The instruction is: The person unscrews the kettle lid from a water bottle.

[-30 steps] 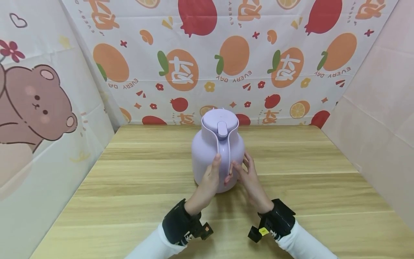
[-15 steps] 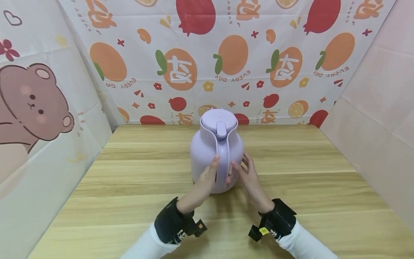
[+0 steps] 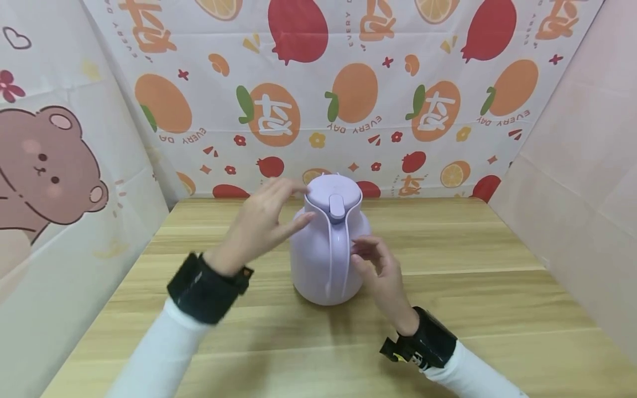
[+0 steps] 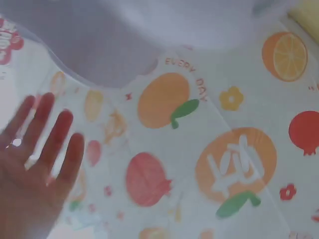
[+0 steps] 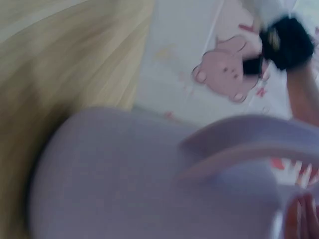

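A lilac vacuum jug (image 3: 313, 265) stands upright on the wooden table, its handle (image 3: 339, 254) facing me and its round lid (image 3: 330, 189) on top. Beside the lid, at its left, is my left hand (image 3: 261, 224), fingers and thumb extended; whether the fingertips touch the rim I cannot tell. In the left wrist view, that hand (image 4: 37, 169) has spread fingers, below the jug's rim (image 4: 94, 74). My right hand (image 3: 383, 276) is just right of the handle, fingers loosely bent, not wrapped round it. The right wrist view, blurred, shows the handle loop (image 5: 249, 137) with nothing through it.
The wooden table (image 3: 478, 298) extends around the jug. A fruit-print cloth (image 3: 398, 33) hangs behind it, a bear-print cloth (image 3: 55, 166) is on the left, and a plain pale cloth (image 3: 572, 193) is on the right. Both wrists wear black camera bands.
My left hand has left the jug's handle and risen to the left side of the lid. The right hand stays near the handle, slightly shifted. The jug stays upright in place.
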Tool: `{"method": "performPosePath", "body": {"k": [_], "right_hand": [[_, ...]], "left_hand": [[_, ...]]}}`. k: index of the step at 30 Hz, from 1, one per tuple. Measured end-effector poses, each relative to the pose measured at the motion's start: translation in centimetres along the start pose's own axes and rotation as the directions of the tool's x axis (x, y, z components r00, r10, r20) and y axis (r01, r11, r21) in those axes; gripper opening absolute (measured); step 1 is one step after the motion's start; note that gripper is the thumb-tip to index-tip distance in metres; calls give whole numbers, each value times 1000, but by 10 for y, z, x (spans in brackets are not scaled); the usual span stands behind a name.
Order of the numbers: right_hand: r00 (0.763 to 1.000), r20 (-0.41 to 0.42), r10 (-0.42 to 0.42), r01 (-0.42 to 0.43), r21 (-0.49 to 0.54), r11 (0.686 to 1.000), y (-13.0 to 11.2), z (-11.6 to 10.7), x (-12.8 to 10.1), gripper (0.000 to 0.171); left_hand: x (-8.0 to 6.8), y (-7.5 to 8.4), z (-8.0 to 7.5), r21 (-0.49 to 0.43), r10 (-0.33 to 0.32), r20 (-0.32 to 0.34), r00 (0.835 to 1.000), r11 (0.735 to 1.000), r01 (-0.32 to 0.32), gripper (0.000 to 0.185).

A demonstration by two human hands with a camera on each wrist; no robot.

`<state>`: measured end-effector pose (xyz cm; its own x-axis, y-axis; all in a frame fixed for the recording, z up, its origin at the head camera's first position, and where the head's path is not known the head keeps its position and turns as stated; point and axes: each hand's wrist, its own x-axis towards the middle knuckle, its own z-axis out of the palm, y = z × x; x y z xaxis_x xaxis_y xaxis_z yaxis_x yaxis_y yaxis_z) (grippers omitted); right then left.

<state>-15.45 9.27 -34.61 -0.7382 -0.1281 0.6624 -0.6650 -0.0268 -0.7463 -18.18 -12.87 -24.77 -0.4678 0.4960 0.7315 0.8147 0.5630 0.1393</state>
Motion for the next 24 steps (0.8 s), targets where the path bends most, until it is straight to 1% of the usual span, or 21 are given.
{"method": "performPosePath", "body": {"k": [1, 2, 3, 4, 5, 7, 8, 10, 12, 13, 15, 16, 18, 21, 24], "right_hand": [[999, 40, 13, -15, 30, 999, -2, 2, 2, 25], [995, 89, 39, -45, 68, 997, -4, 4, 4, 27], [987, 143, 74, -88, 101, 991, -4, 6, 7, 30], [974, 200, 105, -134, 138, 981, -5, 7, 9, 33], [958, 258, 125, -176, 184, 967, -5, 8, 11, 37], [916, 374, 143, -254, 267, 930, -3, 11, 15, 42], [895, 423, 143, -286, 299, 910, -2, 13, 16, 43], [864, 488, 127, -324, 345, 881, 1, 17, 17, 43], [848, 521, 103, -336, 376, 864, 4, 21, 17, 41], [845, 528, 87, -333, 392, 857, 6, 23, 16, 39], [843, 536, 39, -303, 413, 859, 8, 26, 14, 37], [843, 537, 17, -288, 425, 858, 9, 27, 12, 37], [849, 529, -11, -263, 441, 858, 11, 29, 10, 37], [863, 503, -38, -236, 469, 851, 12, 32, 9, 36], [884, 466, -24, -233, 485, 843, 14, 34, 9, 36]], "left_hand": [[9, -6, -1, -25, 14, 55, 998, 1000, -13, 50], [17, -12, -1, -48, 22, 118, 993, 999, -16, 55], [26, -17, 0, -76, 22, 186, 982, 997, -8, 59], [34, -22, 2, -101, 19, 255, 967, 995, 7, 62], [41, -26, 5, -119, 26, 311, 950, 993, 12, 63], [54, -32, 12, -132, 20, 413, 911, 990, 38, 65], [59, -34, 16, -139, 18, 452, 892, 989, 51, 66], [66, -37, 23, -160, -2, 517, 856, 982, 99, 68], [69, -40, 28, -181, -26, 565, 825, 971, 154, 70], [70, -40, 29, -192, -37, 584, 811, 964, 183, 70], [70, -42, 30, -215, -49, 610, 791, 950, 225, 72], [70, -42, 30, -220, -52, 621, 782, 946, 238, 73], [71, -44, 30, -239, -45, 636, 770, 938, 252, 77], [73, -47, 30, -282, -6, 652, 759, 927, 249, 81], [75, -50, 30, -340, 61, 644, 763, 916, 214, 80]]}}
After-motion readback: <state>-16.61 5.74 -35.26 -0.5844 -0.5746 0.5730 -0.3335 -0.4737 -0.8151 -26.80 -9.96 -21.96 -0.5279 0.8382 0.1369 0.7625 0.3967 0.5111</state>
